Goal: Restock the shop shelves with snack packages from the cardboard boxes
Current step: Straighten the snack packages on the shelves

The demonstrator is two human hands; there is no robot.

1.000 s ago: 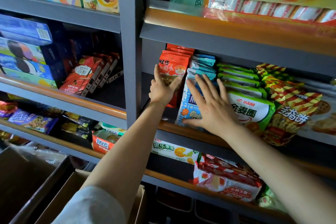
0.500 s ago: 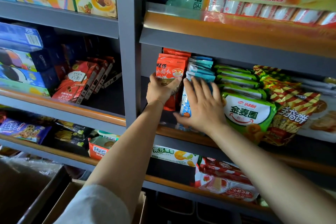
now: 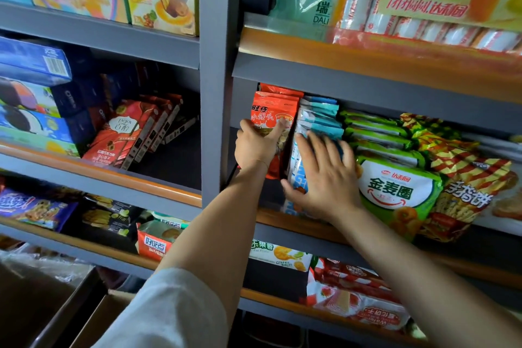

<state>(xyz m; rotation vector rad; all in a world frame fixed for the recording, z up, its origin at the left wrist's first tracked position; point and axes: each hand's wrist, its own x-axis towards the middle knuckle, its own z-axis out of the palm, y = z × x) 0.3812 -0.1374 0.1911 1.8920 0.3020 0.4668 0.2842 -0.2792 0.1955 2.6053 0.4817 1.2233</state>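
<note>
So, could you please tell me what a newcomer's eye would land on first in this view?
Two bare arms reach to the middle right shelf: the left hand grips a bright orange-red snack bag standing by the grey upright post, and the right hand lies flat against the pale blue snack bags beside it. Just right of them, a green and white snack bag leans over the shelf edge.

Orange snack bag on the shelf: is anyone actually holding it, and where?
Yes. The left hand grips the orange snack bag around its lower half. The right hand only presses flat on the blue packets.
</note>
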